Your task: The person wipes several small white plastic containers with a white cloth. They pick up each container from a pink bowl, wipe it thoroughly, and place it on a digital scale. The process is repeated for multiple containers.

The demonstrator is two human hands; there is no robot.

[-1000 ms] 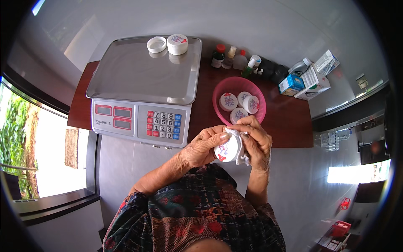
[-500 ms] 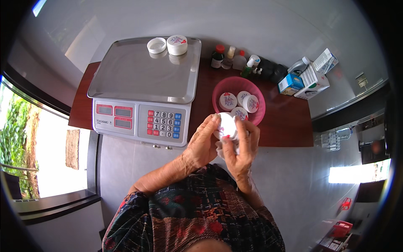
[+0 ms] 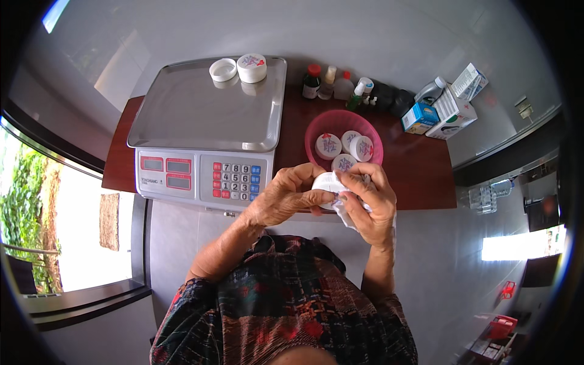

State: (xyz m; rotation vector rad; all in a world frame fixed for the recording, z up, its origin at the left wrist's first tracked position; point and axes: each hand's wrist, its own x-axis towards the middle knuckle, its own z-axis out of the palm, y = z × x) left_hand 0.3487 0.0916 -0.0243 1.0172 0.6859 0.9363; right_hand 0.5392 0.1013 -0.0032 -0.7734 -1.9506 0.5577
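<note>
My left hand [image 3: 281,198] is closed on a white plastic cap [image 3: 326,180] with a ribbed edge, its thumb across the front. A crumpled white cloth or tissue [image 3: 349,217] is bunched in the closed fingers of my right hand [image 3: 377,204] and presses against the cap. Both hands meet in front of a pink plastic basket [image 3: 312,129]. Inside that basket lie several white printed caps [image 3: 328,146]. On the steel pan of the scale [image 3: 201,112], one cap [image 3: 223,70] shows its hollow side, beside a printed cap or stack [image 3: 251,68].
The scale's keypad panel [image 3: 236,181] faces me on the dark red table [image 3: 420,182]. Small bottles [image 3: 311,82] line the wall behind the basket. Boxes [image 3: 453,114] and a grey bottle [image 3: 430,91] stand at the back right. A bright window [image 3: 91,225] is at the left.
The cap has been tilted so its ribbed edge shows, and my left thumb now lies across it. My right hand has shifted right with the cloth, which shows more.
</note>
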